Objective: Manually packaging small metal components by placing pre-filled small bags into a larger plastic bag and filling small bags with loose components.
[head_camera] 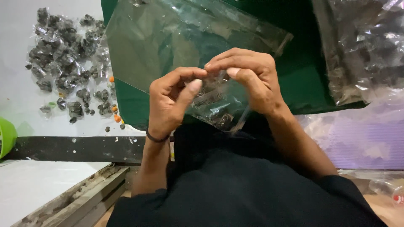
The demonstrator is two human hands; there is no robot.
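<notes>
Both hands (210,90), pinching small clear bag (214,103)

Hiding most of the small clear bag (219,105) behind the left hand (170,103) and right hand (252,80), its dark contents staying too blurred to identify, perhaps small metal parts. Getting cut off at the edges: green bowl (6,136) at left, large bag of dark pieces (366,46) at right.
</notes>
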